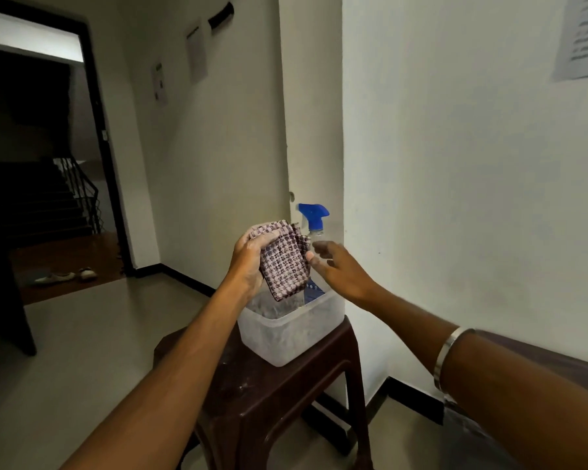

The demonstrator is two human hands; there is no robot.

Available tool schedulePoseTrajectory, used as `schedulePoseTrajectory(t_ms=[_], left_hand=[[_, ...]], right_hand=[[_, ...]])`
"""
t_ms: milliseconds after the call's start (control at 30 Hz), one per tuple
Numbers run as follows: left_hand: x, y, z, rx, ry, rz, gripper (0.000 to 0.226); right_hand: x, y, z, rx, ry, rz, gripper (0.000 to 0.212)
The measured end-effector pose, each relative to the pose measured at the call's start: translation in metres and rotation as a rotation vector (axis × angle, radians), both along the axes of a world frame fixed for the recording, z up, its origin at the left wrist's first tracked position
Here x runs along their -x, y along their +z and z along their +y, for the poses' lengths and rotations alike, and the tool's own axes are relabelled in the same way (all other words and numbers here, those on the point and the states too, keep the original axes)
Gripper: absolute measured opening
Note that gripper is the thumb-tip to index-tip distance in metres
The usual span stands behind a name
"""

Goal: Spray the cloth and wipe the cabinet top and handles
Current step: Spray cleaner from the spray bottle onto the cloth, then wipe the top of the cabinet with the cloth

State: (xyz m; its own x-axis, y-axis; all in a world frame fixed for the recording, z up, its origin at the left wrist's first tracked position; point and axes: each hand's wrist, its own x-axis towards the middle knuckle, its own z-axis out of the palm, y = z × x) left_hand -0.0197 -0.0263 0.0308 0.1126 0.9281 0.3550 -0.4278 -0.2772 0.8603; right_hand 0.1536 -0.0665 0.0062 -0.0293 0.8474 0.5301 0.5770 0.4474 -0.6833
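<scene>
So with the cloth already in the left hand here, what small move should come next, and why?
Probably the right hand closes round the spray bottle and lifts it. The left hand already grips the folded checked cloth above the plastic tub, while the right hand's fingers are open beside the bottle's neck and hold nothing. The cloth must be sprayed before wiping.

Cloth [286, 262]: woven checked fabric, rough. Tub [286, 334]: translucent matt plastic. Stool [269, 395]: glossy brown plastic, scuffed. Bangle [450, 351]: polished metal.
</scene>
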Motion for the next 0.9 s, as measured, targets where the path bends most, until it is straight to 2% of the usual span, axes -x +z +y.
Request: schedulePoseTrajectory(t_ms=[133,200,333,500,600,700,833,900], left_hand=[[-0.019,0.005,-0.026,-0.019,-0.146,-0.033,0.025],[-0.031,0.005,-0.037,-0.004,-0.191,-0.054,0.026],[-0.064,0.000,-0.060,0.044,-0.300,-0.116,0.032],[-0.120,-0.011,-0.084,0.034,-0.359,-0.135,0.025],[-0.154,-0.028,-0.092,0.055,-0.379,-0.052,0.030],[-0.194,-0.046,-0.103,0.052,-0.326,0.046,0.049],[-0.237,-0.058,-0.119,-0.024,-0.235,0.312,0.053],[-0.255,-0.064,-0.123,-0.052,-0.187,0.458,0.070]], right_hand=[[-0.002,0.013,-0.032,0.138,0.242,0.246,0.035],[-0.010,0.014,-0.045,0.156,0.279,0.316,0.036],[-0.032,0.010,-0.066,0.137,0.185,0.356,0.052],[-0.074,0.000,-0.099,0.052,0.093,0.430,0.045],[-0.098,-0.008,-0.120,0.019,0.098,0.478,0.036],[-0.126,-0.016,-0.139,0.021,0.065,0.548,0.036],[-0.160,-0.025,-0.162,0.049,0.001,0.597,0.041],[-0.175,-0.031,-0.170,0.057,-0.046,0.608,0.047]])
